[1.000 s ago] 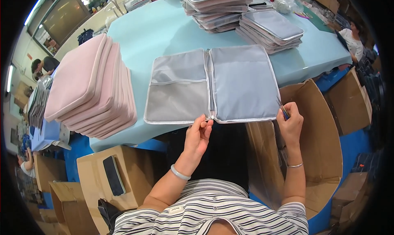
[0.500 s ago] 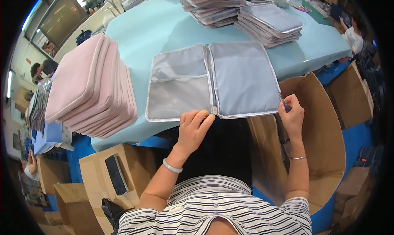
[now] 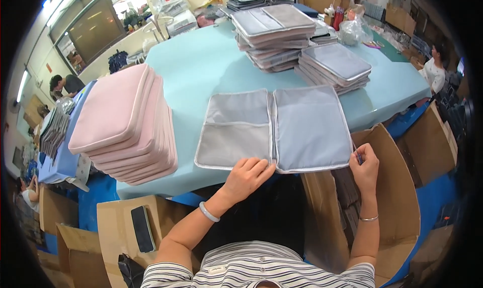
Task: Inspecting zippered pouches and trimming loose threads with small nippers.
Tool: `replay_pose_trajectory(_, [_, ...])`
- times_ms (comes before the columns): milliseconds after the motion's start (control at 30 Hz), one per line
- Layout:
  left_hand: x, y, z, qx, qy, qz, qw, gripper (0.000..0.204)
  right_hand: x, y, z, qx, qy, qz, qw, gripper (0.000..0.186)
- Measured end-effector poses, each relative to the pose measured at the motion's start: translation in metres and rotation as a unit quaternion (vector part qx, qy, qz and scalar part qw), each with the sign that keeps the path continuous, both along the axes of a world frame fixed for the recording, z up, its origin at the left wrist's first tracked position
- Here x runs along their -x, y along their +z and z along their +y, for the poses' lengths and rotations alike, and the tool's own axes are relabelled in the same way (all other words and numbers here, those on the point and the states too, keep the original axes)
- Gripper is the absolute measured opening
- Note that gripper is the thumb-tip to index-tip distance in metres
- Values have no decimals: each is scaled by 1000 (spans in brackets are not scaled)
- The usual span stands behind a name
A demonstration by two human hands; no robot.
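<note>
the open grey case lies spread at the near edge of the pale blue table, its near right corner seeming to jut past that edge, above an open carton standing by the table's near right side. the person's left hand has its fingers bent together over the case's near spine end; i can't tell whether they pinch or merely press. the right hand curls its fingers around a small dark tool, mostly hidden, beside the case's right border. if that hand slips, the tool could nick the piping; if the left presses too lightly, a tug rightward could drag the case off the table.
</note>
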State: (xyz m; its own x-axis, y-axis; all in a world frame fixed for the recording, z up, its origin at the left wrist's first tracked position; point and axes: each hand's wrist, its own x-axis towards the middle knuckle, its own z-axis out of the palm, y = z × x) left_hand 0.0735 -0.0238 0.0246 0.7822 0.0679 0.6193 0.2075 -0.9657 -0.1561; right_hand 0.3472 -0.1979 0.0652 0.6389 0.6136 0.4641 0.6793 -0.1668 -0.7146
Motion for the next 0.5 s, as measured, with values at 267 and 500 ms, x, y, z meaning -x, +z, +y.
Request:
replay_pose_trajectory(267, [0,-4,6,-7,-36,18,999,25,-1,-5,-2,16,16,15,1000,13])
replay_pose_trajectory(500, [-4,15,14,44,-39,12,998,18,-5,0,1,12,13,5,1000,13])
